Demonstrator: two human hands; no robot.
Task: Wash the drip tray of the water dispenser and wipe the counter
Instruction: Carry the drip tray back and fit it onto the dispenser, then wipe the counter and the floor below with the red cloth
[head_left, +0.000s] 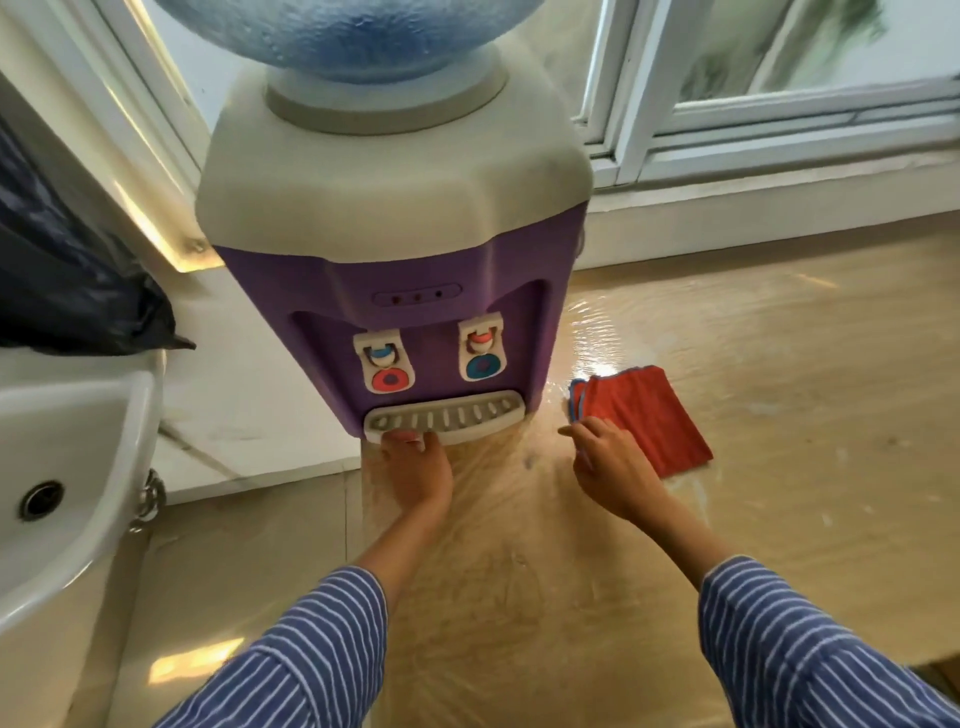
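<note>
A purple and cream water dispenser (395, 218) stands on a tan counter (779, 364) covered in glossy film. Its white slotted drip tray (457, 415) sits in place at the base, below two taps. My left hand (415, 467) grips the tray's front left edge, fingers curled under the rim. My right hand (608, 457) hovers over the counter just right of the dispenser, fingers loosely bent, touching the near corner of a folded red cloth (649, 415) with a blue layer beneath.
A white sink (67, 467) with a round drain stands at the left, a dark bag (67, 280) above it. A white-framed window (779, 114) runs behind the counter. A blue water bottle (353, 31) tops the dispenser.
</note>
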